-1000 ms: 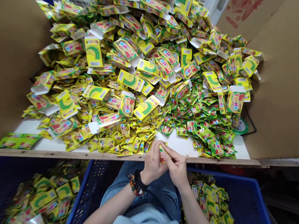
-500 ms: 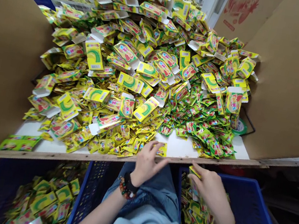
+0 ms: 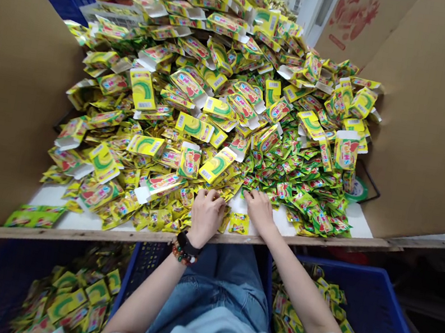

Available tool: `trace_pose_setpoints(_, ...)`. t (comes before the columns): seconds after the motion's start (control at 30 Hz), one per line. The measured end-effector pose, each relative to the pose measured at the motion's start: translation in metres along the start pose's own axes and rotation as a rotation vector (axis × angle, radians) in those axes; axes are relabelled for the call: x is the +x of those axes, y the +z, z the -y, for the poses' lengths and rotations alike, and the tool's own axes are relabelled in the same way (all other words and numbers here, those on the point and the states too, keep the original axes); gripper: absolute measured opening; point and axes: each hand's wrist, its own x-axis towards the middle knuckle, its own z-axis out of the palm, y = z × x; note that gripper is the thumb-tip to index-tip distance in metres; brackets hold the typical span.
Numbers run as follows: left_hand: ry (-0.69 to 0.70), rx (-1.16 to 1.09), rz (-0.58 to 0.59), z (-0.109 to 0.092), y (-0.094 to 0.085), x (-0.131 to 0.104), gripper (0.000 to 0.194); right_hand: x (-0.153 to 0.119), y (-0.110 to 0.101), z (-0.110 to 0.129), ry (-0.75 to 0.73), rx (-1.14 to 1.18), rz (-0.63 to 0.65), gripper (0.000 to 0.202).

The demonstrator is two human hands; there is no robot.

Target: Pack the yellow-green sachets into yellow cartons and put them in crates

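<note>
My left hand [image 3: 206,218] rests on the near edge of a heap of small yellow sachets [image 3: 160,217]. Its fingers are curled down and closed, and what lies under the fingertips is hidden. Close by on the right, my right hand [image 3: 260,211] reaches over the white tabletop [image 3: 281,222] with its fingers stretched out and slightly bent. Its fingertips are at the edge of the green sachets [image 3: 299,193]; I see nothing held in them. A single yellow sachet [image 3: 239,224] lies flat between the two hands. Small open-ended yellow cartons [image 3: 217,164] are heaped behind.
Cardboard walls [image 3: 438,123] flank the table, whose wooden front edge [image 3: 109,234] runs across. Below it, blue crates [image 3: 387,325] on both sides hold yellow cartons. A green strip of packets [image 3: 35,216] lies front left, a roll of tape [image 3: 357,190] at the right wall.
My right hand has risen from over the right crate to the green sachets; the yellow carton it held is gone from it. My left hand has moved slightly up and left, its fingers curling.
</note>
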Motion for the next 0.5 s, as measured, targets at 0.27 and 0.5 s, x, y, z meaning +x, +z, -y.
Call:
trace_pose_setpoints(0.27,-0.421,-0.807,-0.034,-0.015,0.002,-0.011,0.017,-0.028,-0.023,0.008,0.147,0.642,-0.09,0.029)
trace_pose_setpoints(0.5,-0.591,-1.232,-0.064,-0.04,0.004,-0.011,0.033,-0.037,-0.012,0.041,0.491,1.45,-0.268,0.034)
